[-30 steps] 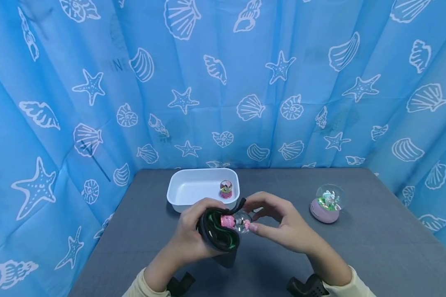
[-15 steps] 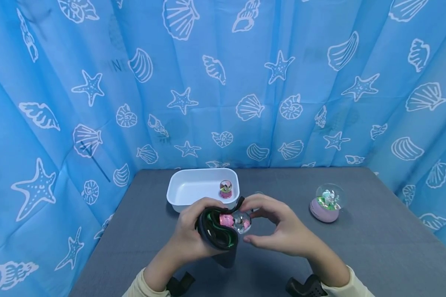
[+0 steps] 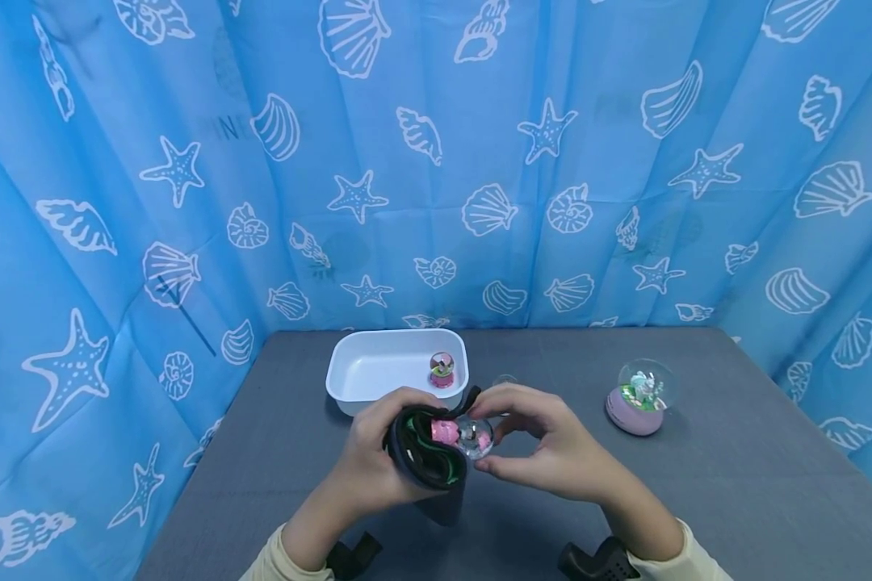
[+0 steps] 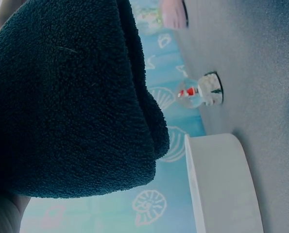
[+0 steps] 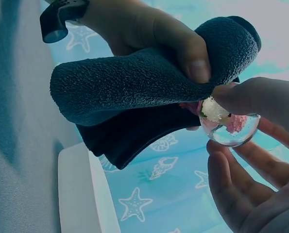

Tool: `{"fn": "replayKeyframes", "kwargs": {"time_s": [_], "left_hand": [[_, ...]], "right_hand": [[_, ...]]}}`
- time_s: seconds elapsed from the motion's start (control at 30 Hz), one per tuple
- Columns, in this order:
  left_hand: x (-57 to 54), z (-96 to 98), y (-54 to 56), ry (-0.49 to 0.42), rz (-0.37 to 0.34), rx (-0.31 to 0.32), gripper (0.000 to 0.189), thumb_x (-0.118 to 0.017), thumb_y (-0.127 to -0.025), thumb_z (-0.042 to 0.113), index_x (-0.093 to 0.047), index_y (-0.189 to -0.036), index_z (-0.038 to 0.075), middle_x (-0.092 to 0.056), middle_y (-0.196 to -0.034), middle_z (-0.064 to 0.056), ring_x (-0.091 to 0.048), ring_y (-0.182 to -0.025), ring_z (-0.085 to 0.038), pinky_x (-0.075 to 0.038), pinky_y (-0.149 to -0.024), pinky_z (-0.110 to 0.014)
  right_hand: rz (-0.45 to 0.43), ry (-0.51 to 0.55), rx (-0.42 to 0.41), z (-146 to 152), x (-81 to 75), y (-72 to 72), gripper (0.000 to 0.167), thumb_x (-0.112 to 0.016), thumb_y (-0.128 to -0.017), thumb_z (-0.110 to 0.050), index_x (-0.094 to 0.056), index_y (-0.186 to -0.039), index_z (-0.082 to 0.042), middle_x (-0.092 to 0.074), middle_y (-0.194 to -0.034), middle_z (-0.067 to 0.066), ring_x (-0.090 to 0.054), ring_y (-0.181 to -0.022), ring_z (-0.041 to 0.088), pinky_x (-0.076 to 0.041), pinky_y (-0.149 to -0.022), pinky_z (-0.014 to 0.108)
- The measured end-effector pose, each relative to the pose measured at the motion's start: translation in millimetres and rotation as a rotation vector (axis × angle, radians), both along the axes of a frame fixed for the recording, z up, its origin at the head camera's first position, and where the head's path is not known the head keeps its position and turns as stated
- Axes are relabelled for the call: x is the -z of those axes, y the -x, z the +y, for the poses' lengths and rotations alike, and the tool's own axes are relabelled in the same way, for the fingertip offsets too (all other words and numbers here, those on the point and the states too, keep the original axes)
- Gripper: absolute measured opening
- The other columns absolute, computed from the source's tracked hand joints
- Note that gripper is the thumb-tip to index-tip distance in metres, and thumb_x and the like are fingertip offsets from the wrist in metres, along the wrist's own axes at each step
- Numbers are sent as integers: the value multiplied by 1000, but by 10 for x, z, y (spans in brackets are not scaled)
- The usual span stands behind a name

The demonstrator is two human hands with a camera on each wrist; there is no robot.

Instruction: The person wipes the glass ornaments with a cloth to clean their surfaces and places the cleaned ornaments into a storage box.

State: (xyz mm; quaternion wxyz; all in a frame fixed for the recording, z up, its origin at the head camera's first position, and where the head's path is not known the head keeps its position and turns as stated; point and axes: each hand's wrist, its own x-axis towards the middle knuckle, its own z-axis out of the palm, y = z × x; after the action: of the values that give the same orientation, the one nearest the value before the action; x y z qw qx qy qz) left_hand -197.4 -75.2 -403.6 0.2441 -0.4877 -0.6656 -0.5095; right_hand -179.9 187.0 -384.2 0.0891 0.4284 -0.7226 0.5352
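My left hand (image 3: 378, 444) grips a dark, fuzzy towel (image 3: 425, 456), folded over the pink base of a small snow globe (image 3: 475, 438). The globe lies sideways, its clear dome sticking out of the towel to the right. With thumb and fingers, my right hand (image 3: 541, 440) pinches that dome. In the right wrist view, the thumb (image 5: 261, 99) lies near the towel's edge and the other fingers are around the glass; white and pink figures show inside. The towel (image 4: 81, 102) fills much of the left wrist view and hides most of the left hand.
A white plastic tub (image 3: 371, 378) stands behind the hands, with a small pink-based snow globe (image 3: 442, 369) inside. A purple-based snow globe (image 3: 635, 407) stands at the right. Another, white-based snow globe (image 4: 210, 90) is mostly hidden behind the right hand in the head view.
My right thumb comes off the dome half a second ago and is now back against it, lower down. The left hand keeps its grip on the towel in the same place.
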Motion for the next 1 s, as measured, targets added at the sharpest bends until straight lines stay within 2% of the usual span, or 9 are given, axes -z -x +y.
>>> {"fn": "replayKeyframes", "kwargs": {"time_s": [0.13, 0.3, 0.47, 0.63, 0.77, 0.87, 1.0], "left_hand": [[-4, 1, 2, -2, 20, -4, 69, -97, -68, 7, -62, -127, 0, -72, -117, -15, -72, -104, -23, -58, -101, -28], [-23, 6, -4, 1, 49, -17, 68, -97, -69, 7, -61, -126, 0, -72, -117, -14, -72, -105, -22, -58, -101, -28], [-38, 12, -23, 15, 44, -19, 70, -97, -67, 3, -61, -127, 1, -71, -118, -14, -71, -105, -22, -58, -101, -28], [-25, 31, -28, 32, 51, -20, 68, -97, -69, 6, -61, -127, 1, -72, -117, -11, -71, -103, -20, -59, -99, -28], [-11, 40, -25, 34, 61, -19, 65, -95, -71, 8, -61, -127, 1, -71, -117, -12, -71, -104, -20, -59, -99, -28], [-5, 42, -23, 28, 58, -19, 66, -95, -71, 6, -61, -127, 1, -71, -118, -13, -71, -104, -21, -59, -100, -28], [-7, 42, -27, 26, 47, -17, 67, -96, -70, 4, -61, -127, 1, -71, -118, -13, -71, -105, -21, -58, -101, -28]], "right_hand": [[-38, -21, 15, 6, -12, -5, 49, -86, -84, 3, -69, -128, -11, -72, -121, 8, -71, -106, 16, -66, -77, 36], [-124, -70, 76, 8, -30, -17, 43, -83, -89, -3, -71, -128, -16, -75, -111, 2, -75, -94, 17, -66, -74, 35], [-136, -104, 126, 9, -36, -15, 29, -77, -94, -6, -74, -122, -14, -76, -101, 0, -73, -85, 14, -63, -69, 32], [-179, -98, 106, -3, -27, -7, 13, -69, -100, -5, -74, -111, -10, -74, -87, 3, -70, -73, 14, -61, -64, 31], [-255, -100, 73, -14, -34, -4, 11, -61, -106, -7, -72, -109, -8, -71, -77, 5, -71, -69, 18, -60, -66, 32], [-280, -106, 59, -15, -36, -1, 12, -60, -107, -8, -71, -110, -7, -71, -76, 6, -72, -70, 21, -61, -68, 33], [-267, -119, 70, 2, -24, 8, 11, -63, -104, -8, -71, -111, -9, -71, -81, 7, -69, -69, 20, -60, -64, 32]]}}
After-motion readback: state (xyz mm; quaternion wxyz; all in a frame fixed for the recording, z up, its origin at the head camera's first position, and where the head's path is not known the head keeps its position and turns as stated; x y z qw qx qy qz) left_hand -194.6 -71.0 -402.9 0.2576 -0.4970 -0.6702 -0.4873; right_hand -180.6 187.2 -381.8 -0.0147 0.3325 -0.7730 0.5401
